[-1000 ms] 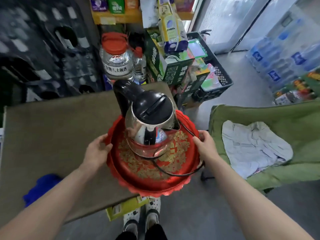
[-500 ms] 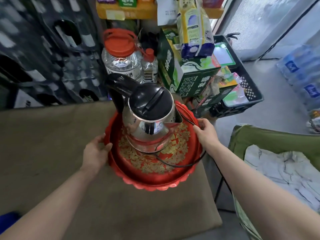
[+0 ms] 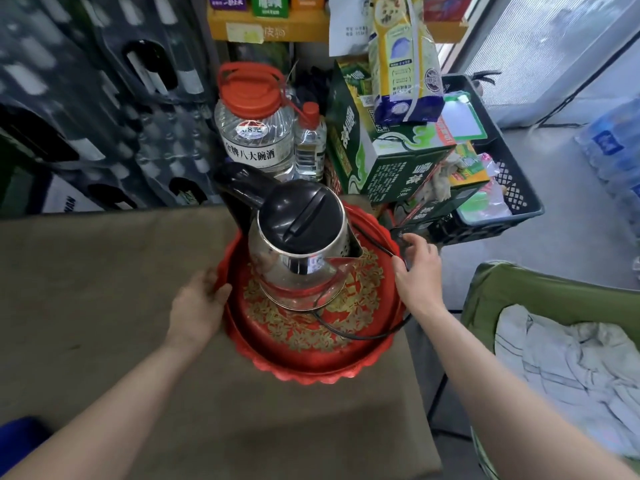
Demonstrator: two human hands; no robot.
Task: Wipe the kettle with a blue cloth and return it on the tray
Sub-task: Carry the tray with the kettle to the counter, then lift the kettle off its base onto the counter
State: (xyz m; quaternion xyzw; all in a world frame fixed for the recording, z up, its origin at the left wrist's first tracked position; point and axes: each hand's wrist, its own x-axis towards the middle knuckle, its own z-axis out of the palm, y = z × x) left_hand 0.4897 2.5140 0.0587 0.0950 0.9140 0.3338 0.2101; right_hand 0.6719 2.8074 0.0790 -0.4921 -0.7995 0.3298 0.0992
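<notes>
Head view: a brown tabletop meets stocked shelves, with a red-capped clear jug at 12 o'clock. The steel kettle, with black lid and handle, stands upright on a red, gold-patterned tray. The left hand grips the tray's 9 o'clock rim and the right hand its 3 o'clock rim. A blue cloth lies at 7 o'clock.

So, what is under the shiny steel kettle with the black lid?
A round red tray with a gold pattern, resting on the brown table. A black cord runs out from below the kettle. The tray's middle is covered, so unseen.
</notes>
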